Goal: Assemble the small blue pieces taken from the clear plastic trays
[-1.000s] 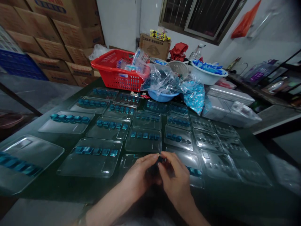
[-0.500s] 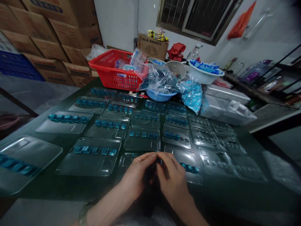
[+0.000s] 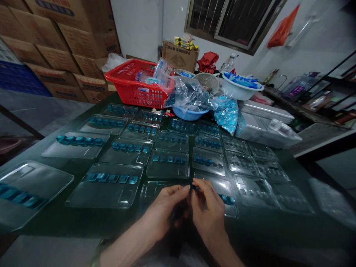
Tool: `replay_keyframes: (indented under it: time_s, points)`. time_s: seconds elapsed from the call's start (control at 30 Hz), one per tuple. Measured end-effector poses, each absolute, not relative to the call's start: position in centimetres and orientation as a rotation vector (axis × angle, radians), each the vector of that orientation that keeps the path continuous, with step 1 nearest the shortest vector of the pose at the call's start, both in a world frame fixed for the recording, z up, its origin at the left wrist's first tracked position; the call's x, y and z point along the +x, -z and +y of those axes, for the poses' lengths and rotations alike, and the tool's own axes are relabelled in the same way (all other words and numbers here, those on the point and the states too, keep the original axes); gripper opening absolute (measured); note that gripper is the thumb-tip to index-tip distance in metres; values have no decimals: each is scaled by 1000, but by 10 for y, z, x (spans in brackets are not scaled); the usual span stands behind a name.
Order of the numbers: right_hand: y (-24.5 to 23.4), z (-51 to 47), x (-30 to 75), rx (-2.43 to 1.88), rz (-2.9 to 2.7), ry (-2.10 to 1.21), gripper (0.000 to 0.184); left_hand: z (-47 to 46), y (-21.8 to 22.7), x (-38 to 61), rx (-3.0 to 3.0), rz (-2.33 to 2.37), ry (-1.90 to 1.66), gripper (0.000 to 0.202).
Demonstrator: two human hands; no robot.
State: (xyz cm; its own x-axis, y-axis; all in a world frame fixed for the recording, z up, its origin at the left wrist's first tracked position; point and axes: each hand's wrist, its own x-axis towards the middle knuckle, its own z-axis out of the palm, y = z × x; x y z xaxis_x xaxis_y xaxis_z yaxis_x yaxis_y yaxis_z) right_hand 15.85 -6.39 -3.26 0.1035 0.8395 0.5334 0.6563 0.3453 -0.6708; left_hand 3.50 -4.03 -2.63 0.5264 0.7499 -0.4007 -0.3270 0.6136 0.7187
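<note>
- Head view: compared with the previous picture, the fingertips have parted slightly, and a small dark piece (image 3: 194,188) now shows between them, where it was almost hidden.
- The left hand (image 3: 164,202) has its thumb and forefinger together at the piece's left side; the right hand (image 3: 208,204) has its fingertips closed on the other. Both seem to pinch it; how firmly, I cannot tell.
- The right hand has shifted rightward and covers more of the row of blue pieces (image 3: 227,199) in the tray (image 3: 222,183) beside it. The other trays and their rows look unchanged.
- For the work in hand, this suggests the piece is being handled between the fingers rather than resting in a tray. Its shape is too dark to read.
- Edges: the rim of a partly hidden tray (image 3: 147,189) runs just beyond the left hand, and the right hand overlaps its neighbour, so sideways moves call for care.
- Open room: bare tabletop (image 3: 91,222) shows along the near edge, left of the forearms. Farther back, trays stand close together up to the red basket (image 3: 141,98) and blue basin (image 3: 189,115).
</note>
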Motion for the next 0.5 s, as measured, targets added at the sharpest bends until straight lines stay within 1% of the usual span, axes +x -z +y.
replay_keyframes:
  time_s: [0.23,0.4,0.5]
  points:
    - [36,-63,161,-1385,-1613,-219,25,-39,23,35,696,751,-730,24]
    - [41,-63,163,-1425,-1627,-189,26,-37,24,31,629,731,-773,19]
    - [40,-64,161,-1419,-1654,-231,26,-35,29,31,564,717,-800,18]
